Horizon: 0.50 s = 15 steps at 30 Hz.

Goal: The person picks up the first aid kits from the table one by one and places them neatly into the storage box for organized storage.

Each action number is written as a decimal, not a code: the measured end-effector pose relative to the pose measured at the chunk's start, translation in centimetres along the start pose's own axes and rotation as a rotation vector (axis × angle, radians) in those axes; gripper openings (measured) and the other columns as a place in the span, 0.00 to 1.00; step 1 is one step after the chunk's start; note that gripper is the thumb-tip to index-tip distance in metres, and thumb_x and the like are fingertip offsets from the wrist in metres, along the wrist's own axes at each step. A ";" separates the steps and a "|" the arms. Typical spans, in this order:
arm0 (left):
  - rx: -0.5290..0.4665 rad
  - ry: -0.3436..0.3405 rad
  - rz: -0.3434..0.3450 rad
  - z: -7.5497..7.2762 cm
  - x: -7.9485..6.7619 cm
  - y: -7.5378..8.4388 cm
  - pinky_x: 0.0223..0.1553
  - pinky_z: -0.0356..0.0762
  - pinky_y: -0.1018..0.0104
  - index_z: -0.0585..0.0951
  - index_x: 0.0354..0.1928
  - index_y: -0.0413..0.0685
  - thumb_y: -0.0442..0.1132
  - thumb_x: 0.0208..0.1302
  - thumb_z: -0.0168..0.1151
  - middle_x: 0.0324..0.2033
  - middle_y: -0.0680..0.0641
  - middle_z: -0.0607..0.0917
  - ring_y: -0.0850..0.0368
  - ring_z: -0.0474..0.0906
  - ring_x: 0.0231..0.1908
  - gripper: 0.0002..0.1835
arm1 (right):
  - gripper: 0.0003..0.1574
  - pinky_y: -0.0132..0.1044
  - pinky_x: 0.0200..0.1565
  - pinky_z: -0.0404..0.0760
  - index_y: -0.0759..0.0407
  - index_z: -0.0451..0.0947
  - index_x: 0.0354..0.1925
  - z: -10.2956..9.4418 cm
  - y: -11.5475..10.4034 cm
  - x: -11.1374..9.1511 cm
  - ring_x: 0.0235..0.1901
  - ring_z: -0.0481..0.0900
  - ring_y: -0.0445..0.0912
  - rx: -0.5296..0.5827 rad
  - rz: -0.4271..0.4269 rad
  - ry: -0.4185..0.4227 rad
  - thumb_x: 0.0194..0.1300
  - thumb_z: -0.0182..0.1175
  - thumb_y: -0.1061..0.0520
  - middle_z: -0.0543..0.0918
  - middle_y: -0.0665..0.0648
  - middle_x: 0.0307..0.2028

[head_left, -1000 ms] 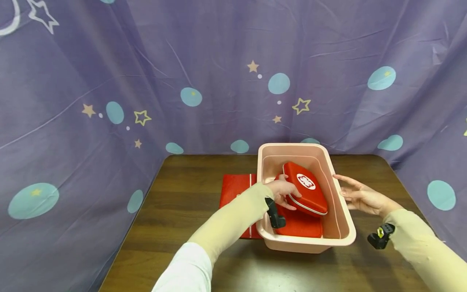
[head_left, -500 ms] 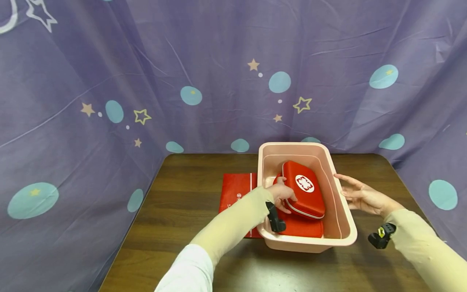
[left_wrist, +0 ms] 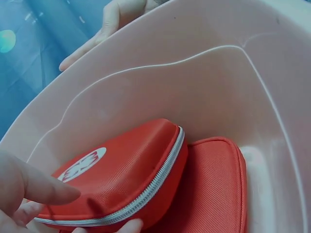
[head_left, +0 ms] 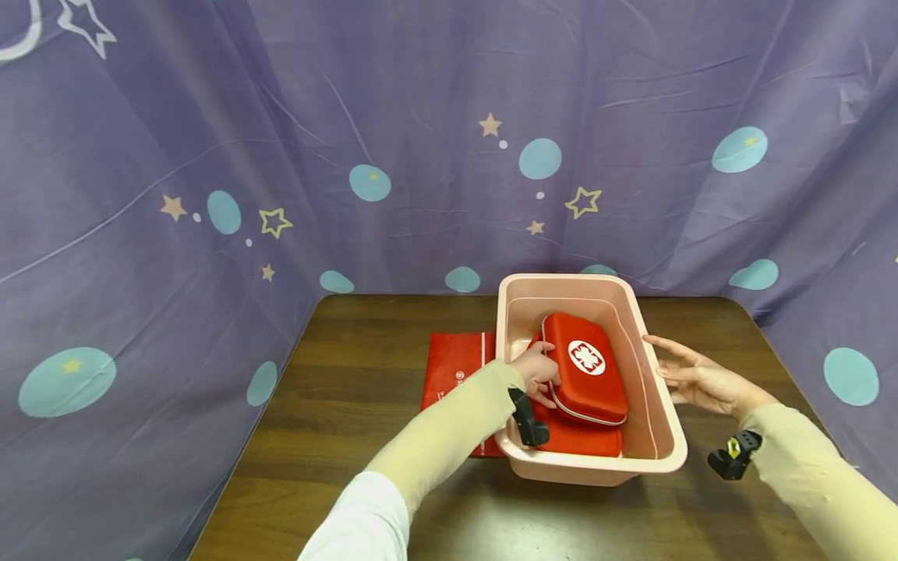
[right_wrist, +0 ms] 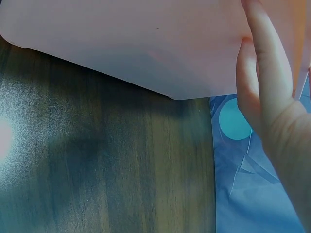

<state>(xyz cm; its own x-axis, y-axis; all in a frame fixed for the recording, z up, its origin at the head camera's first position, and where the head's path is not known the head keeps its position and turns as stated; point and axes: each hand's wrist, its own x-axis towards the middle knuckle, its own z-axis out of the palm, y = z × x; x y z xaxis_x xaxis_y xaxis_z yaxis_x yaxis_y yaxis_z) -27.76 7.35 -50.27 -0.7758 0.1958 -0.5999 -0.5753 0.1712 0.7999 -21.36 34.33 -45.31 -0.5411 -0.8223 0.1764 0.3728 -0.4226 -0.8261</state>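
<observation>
Is a table (head_left: pixel 351 389) with a brown wood-grain top and rounded far corners, shiny with glare toward the front. Carries a pink bin (head_left: pixel 596 464) right of centre, standing with open mouth upward. Bears also, at the left side of that bin, a flat red piece (head_left: pixel 454 358) with white stripe and print, partly hidden; cannot tell whether under the bin or only beside.

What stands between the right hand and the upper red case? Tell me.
The pink bin's side wall: the head and left wrist views show the right hand outside it, the upper red case inside.
</observation>
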 end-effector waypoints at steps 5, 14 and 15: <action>0.027 0.062 0.045 -0.1 -4.9 2.0 0.36 0.77 0.35 0.69 0.58 0.56 0.15 0.47 0.47 0.48 0.41 0.69 0.41 0.68 0.41 0.36 | 0.41 0.48 0.57 0.75 0.43 0.55 0.71 0.1 0.1 0.0 0.60 0.73 0.49 0.008 0.007 0.008 0.71 0.25 0.74 0.73 0.57 0.60; -0.123 0.034 0.223 -0.9 -4.6 1.5 0.36 0.81 0.43 0.70 0.60 0.47 0.19 0.50 0.47 0.28 0.46 0.67 0.57 0.61 0.23 0.32 | 0.40 0.48 0.58 0.74 0.42 0.53 0.72 0.2 0.1 0.1 0.61 0.72 0.49 -0.001 -0.005 -0.015 0.71 0.25 0.74 0.71 0.58 0.62; -0.129 0.034 0.211 -0.9 -6.1 2.2 0.41 0.80 0.42 0.68 0.62 0.45 0.18 0.52 0.46 0.30 0.47 0.67 0.58 0.61 0.23 0.33 | 0.40 0.48 0.57 0.74 0.42 0.53 0.72 0.2 0.2 0.1 0.61 0.72 0.48 -0.009 -0.006 -0.014 0.72 0.25 0.73 0.71 0.58 0.62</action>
<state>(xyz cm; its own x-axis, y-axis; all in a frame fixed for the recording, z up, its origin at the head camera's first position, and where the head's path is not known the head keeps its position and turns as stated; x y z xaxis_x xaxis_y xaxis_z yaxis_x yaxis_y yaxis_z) -24.51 5.65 -44.78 -0.8892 0.1815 -0.4200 -0.4263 0.0048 0.9046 -21.20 34.11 -45.32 -0.5325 -0.8251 0.1890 0.3631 -0.4243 -0.8295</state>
